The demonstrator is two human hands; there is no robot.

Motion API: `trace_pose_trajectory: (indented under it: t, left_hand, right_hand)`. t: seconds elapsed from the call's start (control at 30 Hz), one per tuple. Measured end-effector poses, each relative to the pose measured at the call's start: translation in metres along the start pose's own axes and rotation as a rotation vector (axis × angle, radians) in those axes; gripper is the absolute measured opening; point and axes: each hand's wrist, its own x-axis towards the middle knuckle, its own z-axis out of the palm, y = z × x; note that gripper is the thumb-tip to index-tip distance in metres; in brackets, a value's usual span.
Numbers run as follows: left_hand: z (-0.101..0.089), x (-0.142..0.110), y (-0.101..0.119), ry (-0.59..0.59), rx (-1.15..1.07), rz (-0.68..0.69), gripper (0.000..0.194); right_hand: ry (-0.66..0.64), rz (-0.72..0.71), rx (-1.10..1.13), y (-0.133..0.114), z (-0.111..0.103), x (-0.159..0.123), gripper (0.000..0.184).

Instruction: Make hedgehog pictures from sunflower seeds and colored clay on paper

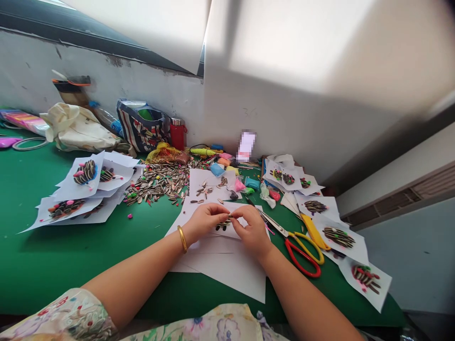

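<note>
Two hands, left hand [206,220] and right hand [253,233], pinch a tiny bit [230,216] by the seed shape [222,223], mid-frame on white paper [232,270]. Its long side, partly hidden, runs across; dark ends point down.

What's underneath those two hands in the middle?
White paper sheets lie below the left hand and right hand. A small striped seed piece shows between the fingertips; the fingers hide its remainder and the paper directly beneath.
</note>
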Motion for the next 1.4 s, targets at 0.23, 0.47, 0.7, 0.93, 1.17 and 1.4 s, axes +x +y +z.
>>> trace_pose_trajectory:
  t: [0.23,0.47,0.7,0.93,1.17,1.4]
  left_hand:
    - [-0.002,0.002,-0.004,-0.014,0.173,0.075,0.027]
    - [-0.024,0.018,-0.015,0.246,0.438,0.165,0.024]
    - [-0.031,0.023,-0.024,0.230,0.569,0.113,0.026]
    - [-0.027,0.018,-0.015,0.186,0.633,0.116,0.025]
    - [-0.026,0.016,-0.012,0.173,0.644,0.123,0.024]
    - [-0.025,0.015,-0.012,0.153,0.691,0.128,0.025]
  right_hand:
    - [-0.107,0.100,0.031,0.011,-0.004,0.001,0.008]
    - [-0.346,0.208,-0.139,0.028,-0.016,0.004,0.010]
    - [-0.344,0.223,-0.274,0.025,-0.012,0.001,0.010]
    - [-0.333,0.206,-0.301,0.022,-0.007,0.001,0.010]
    - [-0.295,0.173,-0.284,0.024,-0.004,0.001,0.010]
    - [-0.287,0.177,-0.275,0.025,-0.004,0.001,0.010]
